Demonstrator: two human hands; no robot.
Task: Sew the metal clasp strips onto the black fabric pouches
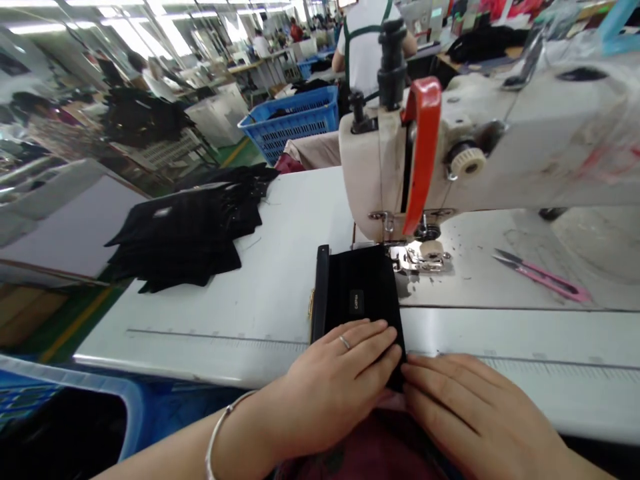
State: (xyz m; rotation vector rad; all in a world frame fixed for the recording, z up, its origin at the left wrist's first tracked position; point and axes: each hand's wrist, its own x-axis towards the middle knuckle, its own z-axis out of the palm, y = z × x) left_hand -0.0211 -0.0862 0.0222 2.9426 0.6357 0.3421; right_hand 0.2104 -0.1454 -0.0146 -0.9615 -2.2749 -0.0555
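A black fabric piece [370,273] lies on the sewing machine table, its far right corner at the presser foot [415,257]. Down its left side runs a smooth dark strip with a gold-coloured metal part, and a small label [357,302] sits on its face. My left hand [345,363], with a ring and a bracelet, rests flat on the near part of the piece, fingers stretched out. Beside its near right edge is my right hand [470,400], fingers extended and tips touching that edge; its thumb is hidden.
The sewing machine [480,147] with a red lever guard [424,147] stands at right. Pink-handled thread snips [545,275] lie on its bed. A stack of black pieces [185,233] is at left. Blue crates [295,123] stand behind and at lower left. A person [365,43] stands beyond.
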